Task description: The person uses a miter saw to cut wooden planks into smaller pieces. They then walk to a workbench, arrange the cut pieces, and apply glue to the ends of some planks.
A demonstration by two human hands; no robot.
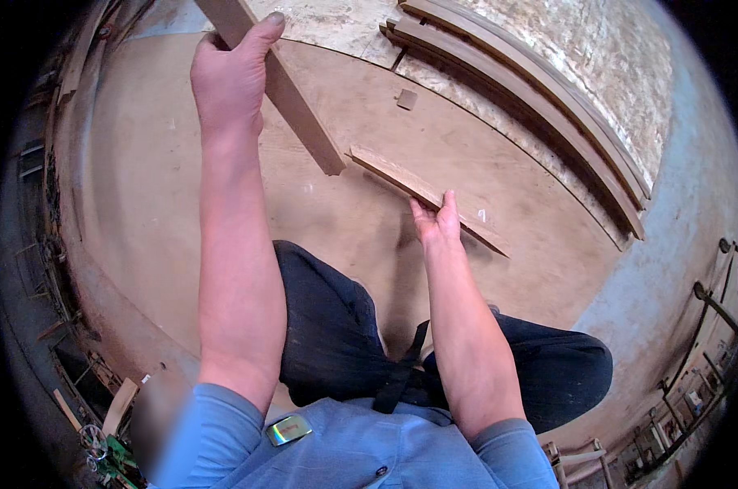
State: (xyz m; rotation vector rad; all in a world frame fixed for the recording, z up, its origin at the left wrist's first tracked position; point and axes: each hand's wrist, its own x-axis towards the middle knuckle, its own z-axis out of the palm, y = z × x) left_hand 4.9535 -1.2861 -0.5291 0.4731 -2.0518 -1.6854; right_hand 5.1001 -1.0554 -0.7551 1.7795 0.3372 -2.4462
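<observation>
My left hand is closed round a long flat wooden board, thumb on top. The board slants from the upper left edge down toward the middle, and its far end runs out of view. Lower and to the right, my right hand grips a shorter, narrow wood strip between thumb and fingers near its middle. That strip tilts down to the right, its left end close to the board's near end. A small gap shows between the two pieces. Both are held above a brown sheet on the floor.
Several long wooden planks lie stacked at the upper right, on a whitish stained sheet. A small square wood piece rests on the brown sheet. Clamps or metal bars stand along the right edge; green machinery sits at the lower left.
</observation>
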